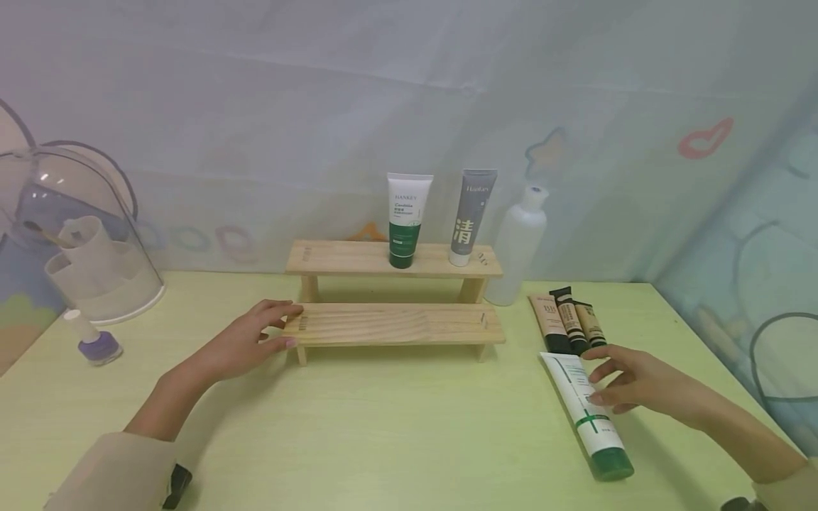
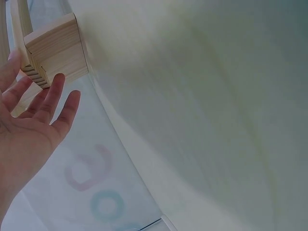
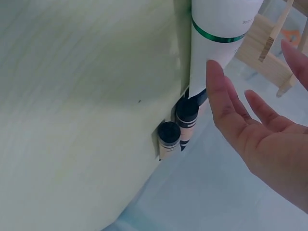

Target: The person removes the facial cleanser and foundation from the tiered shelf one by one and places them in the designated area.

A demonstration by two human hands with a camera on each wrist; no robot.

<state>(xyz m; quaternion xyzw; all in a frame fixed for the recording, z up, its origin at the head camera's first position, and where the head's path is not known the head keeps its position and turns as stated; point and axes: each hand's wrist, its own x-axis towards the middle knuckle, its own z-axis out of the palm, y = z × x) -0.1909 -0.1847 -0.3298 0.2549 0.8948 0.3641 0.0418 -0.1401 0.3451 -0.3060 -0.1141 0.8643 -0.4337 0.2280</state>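
A two-step wooden stand point(image 1: 393, 324) is mid-table. My left hand point(image 1: 252, 339) holds the left end of its lower board, thumb at the front corner and forefinger at the back one. In the left wrist view, other fingers point(image 2: 55, 96) extend free beside the board end. On the upper step stand a white-and-green tube point(image 1: 404, 220) and a grey tube point(image 1: 469, 216), caps down. A larger white tube with a green cap point(image 1: 581, 401) lies on the table at the right. Above its side hovers my right hand point(image 1: 645, 383), fingers loosely bent and holding nothing.
Several small beige tubes with black caps point(image 1: 569, 323) lie beyond the large tube. A white bottle point(image 1: 520, 245) stands behind the stand's right end. At the left are a clear-domed organizer point(image 1: 105, 277) and a purple nail polish bottle point(image 1: 96, 341). A cloth backdrop point(image 1: 255, 142) hangs behind.
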